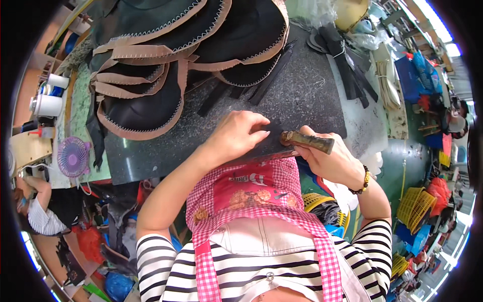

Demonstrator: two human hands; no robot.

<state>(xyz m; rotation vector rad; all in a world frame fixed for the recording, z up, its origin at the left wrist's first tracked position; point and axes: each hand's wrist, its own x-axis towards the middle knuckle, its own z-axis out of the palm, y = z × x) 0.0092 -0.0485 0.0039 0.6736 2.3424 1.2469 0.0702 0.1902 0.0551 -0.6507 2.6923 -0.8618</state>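
Observation:
My right hand is closed around a hammer with a worn brown surface, held above the table's near edge. Just left of it, my left hand hovers over the dark work surface with its thumb and index finger apart. Nothing shows clearly between those fingertips, though any black piece there would blend into the dark surface. Beyond my hands lie several curved black leather pieces with tan edge strips and zigzag stitching. Black strips stick out from under them.
A bundle of tied black strips lies at the far right of the table. A purple fan and white thread cones stand on the left. Yellow baskets are on the right. Another person's arm shows at far left.

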